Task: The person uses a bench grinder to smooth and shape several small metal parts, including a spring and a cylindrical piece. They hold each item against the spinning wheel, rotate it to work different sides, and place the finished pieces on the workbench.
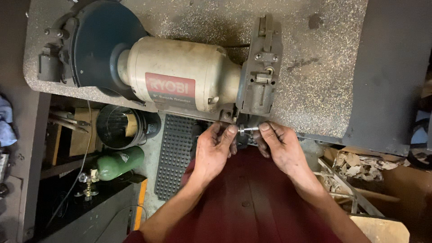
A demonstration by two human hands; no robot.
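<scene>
Both hands meet at the near edge of the speckled tabletop, just below the right-hand wheel housing of a bench grinder. Left hand pinches a small metal fastener, seemingly a bolt with a washer or nut at its head end, between thumb and forefinger; the other fingers curl under toward the grinder's base. Right hand closes thumb and forefinger on the shank end of the same bolt, so the piece bridges the two hands, held level and close against the housing's lower corner. Whether its tip already sits in a hole cannot be told; the fingers hide that spot. Judged from this, the step in hand is fitting or turning the fastener by finger. To do it well: keep the shank square to the housing, turn with one hand while the other steadies, and feel for free threads before any force; grimy fingers may slip, so a short grip near the head helps. Beyond the hands lie the cream motor body and, far left of them, the dark blue wheel guard. Below the left hand: a studded black floor mat, a black bucket, a green gas cylinder.
</scene>
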